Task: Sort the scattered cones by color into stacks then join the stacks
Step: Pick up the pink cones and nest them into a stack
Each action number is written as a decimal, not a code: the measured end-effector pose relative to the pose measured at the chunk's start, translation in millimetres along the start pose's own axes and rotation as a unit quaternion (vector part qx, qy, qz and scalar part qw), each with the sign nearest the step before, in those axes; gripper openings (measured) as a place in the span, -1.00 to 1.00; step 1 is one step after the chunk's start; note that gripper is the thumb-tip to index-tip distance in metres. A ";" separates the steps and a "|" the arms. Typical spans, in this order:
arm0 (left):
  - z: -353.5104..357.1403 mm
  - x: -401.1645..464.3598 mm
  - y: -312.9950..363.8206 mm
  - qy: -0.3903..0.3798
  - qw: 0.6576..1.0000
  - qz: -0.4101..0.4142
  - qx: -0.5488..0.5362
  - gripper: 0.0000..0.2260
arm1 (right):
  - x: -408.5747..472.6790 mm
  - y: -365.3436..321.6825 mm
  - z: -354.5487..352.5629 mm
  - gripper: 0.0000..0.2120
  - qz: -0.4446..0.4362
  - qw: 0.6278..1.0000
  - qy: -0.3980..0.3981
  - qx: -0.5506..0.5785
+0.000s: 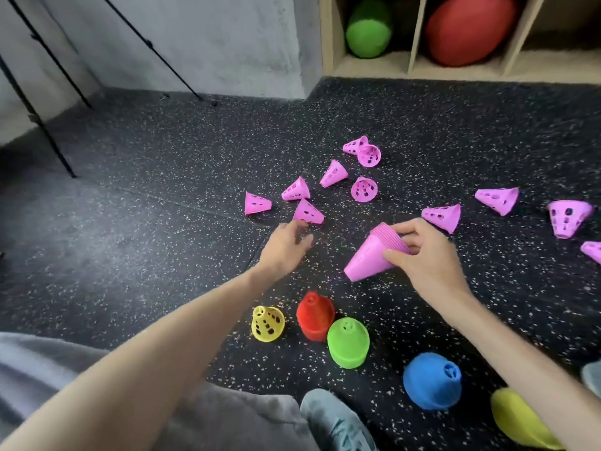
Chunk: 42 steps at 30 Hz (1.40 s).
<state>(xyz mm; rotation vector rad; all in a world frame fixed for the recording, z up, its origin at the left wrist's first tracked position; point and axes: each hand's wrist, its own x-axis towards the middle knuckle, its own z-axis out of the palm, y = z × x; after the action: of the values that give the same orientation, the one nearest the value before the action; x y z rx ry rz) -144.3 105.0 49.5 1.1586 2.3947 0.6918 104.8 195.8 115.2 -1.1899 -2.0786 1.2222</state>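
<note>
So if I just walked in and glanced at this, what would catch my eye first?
Probably the pink cones strewn on their sides across the dark speckled floor, in the middle and off to the right. Next, the right hand gripping a pink stack while the left hand reaches toward a loose pink cone. Near the person stand a yellow cone and red, green and blue stacks.
</note>
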 end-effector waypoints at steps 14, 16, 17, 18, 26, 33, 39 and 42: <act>45.7 121.6 -24.2 -0.004 0.995 -0.095 0.019 -0.63 | 18.1 56.3 -15.5 -0.69 0.062 0.997 -0.019 0.037; 50.0 127.4 -25.3 0.019 0.995 -0.097 0.000 -0.67 | 16.2 60.0 -17.4 -0.69 0.071 0.997 -0.027 0.033; 50.8 127.6 -23.8 0.041 0.995 -0.095 -0.017 -0.71 | 15.0 60.7 -18.9 -0.69 0.076 0.996 -0.029 0.030; 50.9 126.3 -19.9 0.063 0.993 -0.092 -0.038 -0.75 | 13.7 60.9 -20.5 -0.69 0.081 0.996 -0.029 0.027; 23.1 65.0 50.5 0.044 0.994 0.044 -0.090 -0.81 | 5.3 26.5 -40.3 -0.71 0.084 0.995 0.045 0.019; -13.3 -36.5 86.9 0.021 0.985 0.151 -0.082 -0.85 | -15.5 -28.5 -66.4 -0.69 0.033 0.987 0.144 0.059; -46.5 -117.5 109.2 0.041 0.973 0.205 -0.097 -0.88 | -37.4 -66.2 -59.9 -0.69 -0.012 0.983 0.156 0.092; -49.4 -137.7 105.3 0.067 0.972 0.206 -0.086 -0.86 | -46.4 -75.1 -51.6 -0.69 -0.022 0.991 0.099 0.085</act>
<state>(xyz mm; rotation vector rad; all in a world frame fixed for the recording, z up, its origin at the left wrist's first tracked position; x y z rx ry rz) -26.4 38.1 168.4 1.5952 2.1582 1.1152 132.6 163.2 208.0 -1.1312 -1.8100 1.1829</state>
